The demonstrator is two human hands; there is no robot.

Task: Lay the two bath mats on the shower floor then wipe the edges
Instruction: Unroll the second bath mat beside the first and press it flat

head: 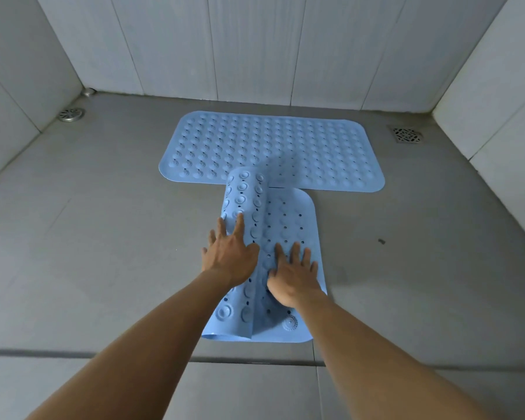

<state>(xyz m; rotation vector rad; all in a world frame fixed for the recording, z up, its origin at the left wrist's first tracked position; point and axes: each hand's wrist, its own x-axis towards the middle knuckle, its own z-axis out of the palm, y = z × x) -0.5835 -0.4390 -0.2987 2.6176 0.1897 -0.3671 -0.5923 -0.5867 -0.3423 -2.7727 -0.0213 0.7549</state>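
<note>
One light blue bath mat point(273, 147) lies flat across the grey shower floor point(103, 237), near the back wall. A second blue mat point(288, 219) lies lengthwise in front of it, its far end touching the first mat. Its left half is curled up and over, suction cups showing on the underside. My left hand point(229, 256) rests with spread fingers on that curled part. My right hand point(294, 275) presses flat on the mat's lying right half.
White tiled walls close the floor in at the back and both sides. A round drain point(71, 114) sits at the back left, a square drain point(406, 135) at the back right. A small dark speck point(382, 241) lies right of the mats. A floor seam point(88, 354) runs across in front.
</note>
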